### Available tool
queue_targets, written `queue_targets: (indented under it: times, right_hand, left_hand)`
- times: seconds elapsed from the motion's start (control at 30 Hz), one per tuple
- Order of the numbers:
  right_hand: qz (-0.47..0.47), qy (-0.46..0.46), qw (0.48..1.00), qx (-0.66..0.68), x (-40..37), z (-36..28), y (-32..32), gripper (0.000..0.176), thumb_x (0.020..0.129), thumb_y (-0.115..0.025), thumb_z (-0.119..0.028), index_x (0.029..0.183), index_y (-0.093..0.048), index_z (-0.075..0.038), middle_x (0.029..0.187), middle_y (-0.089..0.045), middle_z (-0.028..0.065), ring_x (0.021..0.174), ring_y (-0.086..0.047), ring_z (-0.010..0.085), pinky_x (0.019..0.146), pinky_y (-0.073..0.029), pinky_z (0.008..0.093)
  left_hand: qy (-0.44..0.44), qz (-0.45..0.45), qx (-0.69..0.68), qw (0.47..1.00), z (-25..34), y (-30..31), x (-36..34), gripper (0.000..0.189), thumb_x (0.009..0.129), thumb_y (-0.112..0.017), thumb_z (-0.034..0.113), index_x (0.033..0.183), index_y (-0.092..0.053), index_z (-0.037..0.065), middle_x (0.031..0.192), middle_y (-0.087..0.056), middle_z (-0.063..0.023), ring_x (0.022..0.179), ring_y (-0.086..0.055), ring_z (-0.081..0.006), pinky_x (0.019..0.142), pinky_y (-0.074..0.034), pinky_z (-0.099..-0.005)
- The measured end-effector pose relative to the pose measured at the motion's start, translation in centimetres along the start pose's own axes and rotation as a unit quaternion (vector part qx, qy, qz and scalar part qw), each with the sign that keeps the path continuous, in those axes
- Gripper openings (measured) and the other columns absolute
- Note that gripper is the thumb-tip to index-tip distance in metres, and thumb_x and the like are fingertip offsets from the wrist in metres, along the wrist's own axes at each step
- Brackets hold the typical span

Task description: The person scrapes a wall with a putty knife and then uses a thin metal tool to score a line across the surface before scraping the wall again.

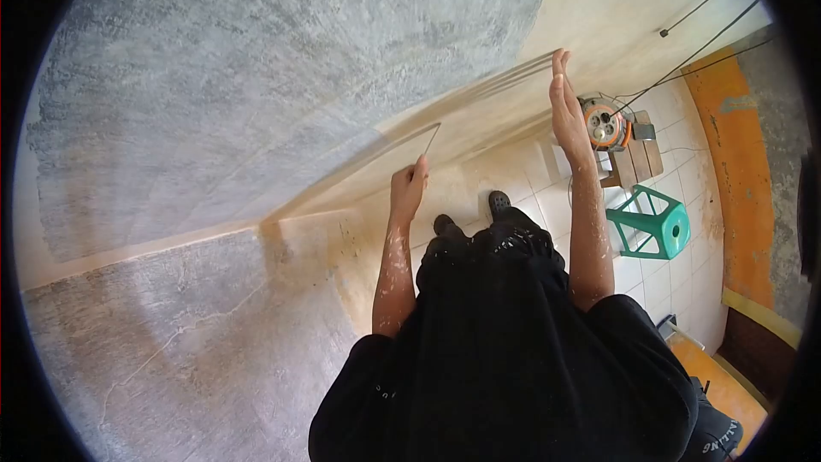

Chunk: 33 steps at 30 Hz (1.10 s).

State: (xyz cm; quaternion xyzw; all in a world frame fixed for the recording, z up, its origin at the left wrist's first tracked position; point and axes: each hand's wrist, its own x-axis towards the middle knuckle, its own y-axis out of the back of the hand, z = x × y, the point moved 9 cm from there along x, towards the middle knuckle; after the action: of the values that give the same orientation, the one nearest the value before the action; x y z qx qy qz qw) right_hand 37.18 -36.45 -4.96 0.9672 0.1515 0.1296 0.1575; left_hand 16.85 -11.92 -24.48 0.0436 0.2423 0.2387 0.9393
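Observation:
My left hand (409, 191) is closed, thumb up, around a thin, straight stick-like tool (434, 139) that points toward the wall. Most of its grip is hidden in the fist, and I cannot tell its kind. Farther right, my right hand (568, 111) is held flat with fingers stretched out, its fingertips close to the cream lower wall (487, 107) and its shadow falling there. Nothing shows in it. Above both hands spreads the rough grey patch of wall (299, 60), bordered by the cream band. White specks dot both forearms.
A grey-and-orange cable reel (601, 126) sits by a small wooden stool (637, 158). A green plastic stool (663, 229) stands on the tiled floor (684, 180). Black cables (701, 27) hang at upper right. Another grey wall (171, 342) meets this one at left.

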Motion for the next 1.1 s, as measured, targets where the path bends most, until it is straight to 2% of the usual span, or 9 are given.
queue_targets:
  times: [0.37,0.4,0.5,0.67,0.77,0.8,0.9,1.0,1.1]
  right_hand:
    - [-0.022,-0.009,1.000,-0.019,-0.3,0.3,-0.5,0.066,0.101,-0.025,-0.050,0.149,-0.019,-0.005,0.156,-0.007,0.0214,0.145,-0.005,0.0312,0.116,-0.014,0.0407]
    - [-0.024,-0.008,0.999,-0.021,-0.2,0.3,-0.5,0.066,0.101,-0.025,-0.050,0.149,-0.019,-0.005,0.156,-0.007,0.0212,0.145,-0.005,0.0311,0.116,-0.014,0.0406]
    - [-0.020,-0.012,1.000,-0.016,-0.4,0.4,-0.6,0.065,0.102,-0.025,-0.049,0.149,-0.019,-0.005,0.156,-0.007,0.0207,0.145,-0.005,0.0309,0.116,-0.014,0.0405]
    - [-0.026,-0.020,0.999,-0.017,-0.1,0.6,0.1,0.064,0.102,-0.024,-0.049,0.149,-0.019,-0.005,0.156,-0.007,0.0199,0.145,-0.006,0.0304,0.116,-0.014,0.0402]
    - [-0.029,-0.021,0.999,-0.015,0.1,0.6,0.3,0.065,0.102,-0.023,-0.050,0.150,-0.019,-0.007,0.156,-0.007,0.0192,0.145,-0.006,0.0303,0.116,-0.014,0.0406]
    - [-0.027,-0.020,0.999,-0.012,0.0,0.5,0.0,0.065,0.101,-0.023,-0.050,0.150,-0.019,-0.007,0.157,-0.007,0.0189,0.145,-0.007,0.0303,0.116,-0.014,0.0409]
    - [-0.034,-0.018,0.999,0.000,-0.1,0.4,0.4,0.066,0.101,-0.022,-0.052,0.150,-0.019,-0.009,0.157,-0.008,0.0181,0.145,-0.008,0.0302,0.116,-0.015,0.0416]
    - [-0.046,-0.015,0.999,-0.015,-0.1,0.2,1.0,0.067,0.100,-0.021,-0.055,0.150,-0.020,-0.010,0.157,-0.009,0.0177,0.145,-0.008,0.0304,0.116,-0.015,0.0426]
    - [-0.041,-0.035,0.998,-0.014,-0.3,0.9,1.0,0.068,0.100,-0.021,-0.055,0.150,-0.020,-0.010,0.157,-0.010,0.0178,0.145,-0.008,0.0307,0.116,-0.014,0.0427]
  left_hand:
    - [-0.058,0.025,0.020,0.998,-0.9,0.8,-0.5,0.056,0.092,-0.057,0.049,0.065,-0.057,0.000,0.058,-0.048,0.0018,0.056,-0.042,-0.0085,0.052,-0.035,-0.0274]
    - [-0.001,-0.010,0.003,1.000,-1.0,1.4,-0.8,0.057,0.091,-0.057,0.050,0.066,-0.058,-0.001,0.058,-0.049,0.0013,0.056,-0.043,-0.0086,0.052,-0.036,-0.0279]
    - [-0.087,-0.013,0.038,0.995,0.9,-2.1,1.6,0.057,0.091,-0.057,0.051,0.067,-0.059,-0.001,0.059,-0.049,0.0008,0.057,-0.044,-0.0092,0.053,-0.037,-0.0282]
    - [-0.029,0.014,-0.010,0.999,-1.3,0.2,0.0,0.058,0.090,-0.057,0.053,0.065,-0.059,0.000,0.060,-0.050,0.0003,0.058,-0.045,-0.0087,0.051,-0.036,-0.0292]
    - [-0.070,-0.012,0.000,0.997,-1.7,-2.4,3.5,0.058,0.090,-0.057,0.053,0.064,-0.058,0.000,0.059,-0.050,0.0004,0.057,-0.045,-0.0084,0.050,-0.035,-0.0296]
    - [-0.096,-0.053,0.049,0.993,1.3,-5.3,3.4,0.052,0.091,-0.056,0.051,0.068,-0.059,0.004,0.058,-0.044,0.0055,0.052,-0.038,-0.0068,0.048,-0.030,-0.0254]
    - [-0.087,-0.077,0.022,0.993,5.1,-7.9,2.2,0.058,0.090,-0.057,0.052,0.064,-0.058,0.000,0.056,-0.048,0.0024,0.053,-0.044,-0.0093,0.049,-0.035,-0.0295]
    - [-0.010,-0.038,-0.038,0.999,-0.6,-3.3,1.3,0.054,0.091,-0.055,0.054,0.076,-0.066,0.002,0.057,-0.047,0.0034,0.048,-0.039,-0.0069,0.045,-0.032,-0.0242]
    - [0.078,-0.018,-0.037,0.996,-0.3,3.7,-2.4,0.047,0.091,-0.057,0.051,0.080,-0.067,0.006,0.056,-0.044,0.0058,0.043,-0.032,-0.0032,0.038,-0.024,-0.0211]
